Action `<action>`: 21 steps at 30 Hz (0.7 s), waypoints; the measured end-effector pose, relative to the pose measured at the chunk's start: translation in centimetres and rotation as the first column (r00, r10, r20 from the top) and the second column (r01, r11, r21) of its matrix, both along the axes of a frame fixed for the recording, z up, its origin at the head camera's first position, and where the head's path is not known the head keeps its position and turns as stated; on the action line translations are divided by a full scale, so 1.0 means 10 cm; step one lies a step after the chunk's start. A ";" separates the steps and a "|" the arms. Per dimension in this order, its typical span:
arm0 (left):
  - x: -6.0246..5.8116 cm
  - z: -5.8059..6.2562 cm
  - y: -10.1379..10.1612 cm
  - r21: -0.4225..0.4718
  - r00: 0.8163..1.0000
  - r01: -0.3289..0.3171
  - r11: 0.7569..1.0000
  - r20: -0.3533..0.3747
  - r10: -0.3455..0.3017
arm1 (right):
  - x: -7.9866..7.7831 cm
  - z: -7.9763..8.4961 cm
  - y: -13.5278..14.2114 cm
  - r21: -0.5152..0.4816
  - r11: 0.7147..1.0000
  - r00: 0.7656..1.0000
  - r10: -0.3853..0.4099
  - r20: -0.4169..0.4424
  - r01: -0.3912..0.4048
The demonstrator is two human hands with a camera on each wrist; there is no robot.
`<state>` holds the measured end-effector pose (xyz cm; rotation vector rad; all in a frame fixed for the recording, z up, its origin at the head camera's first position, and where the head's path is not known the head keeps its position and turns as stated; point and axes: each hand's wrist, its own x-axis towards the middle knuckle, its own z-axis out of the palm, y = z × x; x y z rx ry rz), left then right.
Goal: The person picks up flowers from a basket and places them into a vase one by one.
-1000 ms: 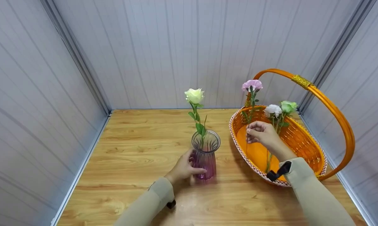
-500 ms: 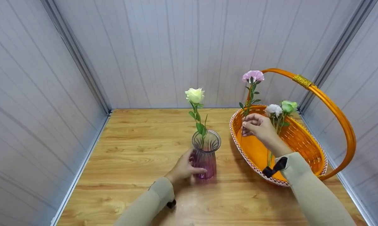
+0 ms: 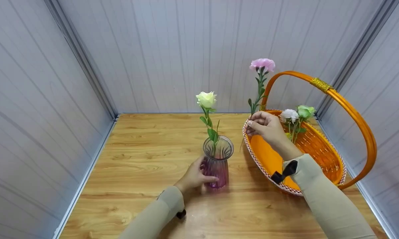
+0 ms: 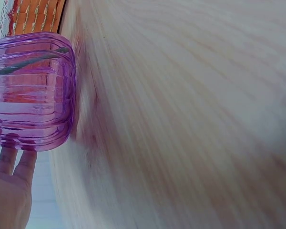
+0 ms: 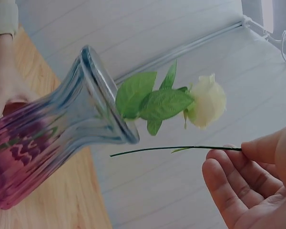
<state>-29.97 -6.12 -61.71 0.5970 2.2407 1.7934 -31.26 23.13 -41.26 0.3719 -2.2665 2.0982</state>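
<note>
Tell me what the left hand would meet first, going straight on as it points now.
The glass vase: the left hand grips its side, so it would push that first. Beyond, the orange basket seems roughly in line, though depth is hard to judge.

Vase [image 4: 31,95] seemingly closest in left view

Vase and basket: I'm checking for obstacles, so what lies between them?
The head view shows bare wooden tabletop there, though the pink flower's stem faintly overlaps it, close by the basket's rim.
</note>
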 end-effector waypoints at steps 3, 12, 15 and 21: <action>0.00 -0.01 0.00 0.008 1.000 0.001 1.000 0.007 -0.002 | 0.00 0.05 -0.07 -0.002 1.000 1.000 0.013 -0.012 -0.013; -0.01 -0.02 -0.01 -0.003 1.000 0.005 1.000 0.013 -0.005 | 0.01 0.10 -0.26 -0.057 0.998 0.999 0.036 -0.040 -0.038; 0.00 -0.01 -0.01 -0.013 1.000 0.001 1.000 0.011 -0.001 | 0.01 0.06 -0.31 -0.062 0.997 0.998 0.047 -0.043 -0.049; 0.01 -0.01 -0.01 0.005 1.000 0.001 1.000 0.020 -0.001 | 0.01 -0.06 -0.41 -0.054 0.996 0.997 0.064 -0.052 -0.067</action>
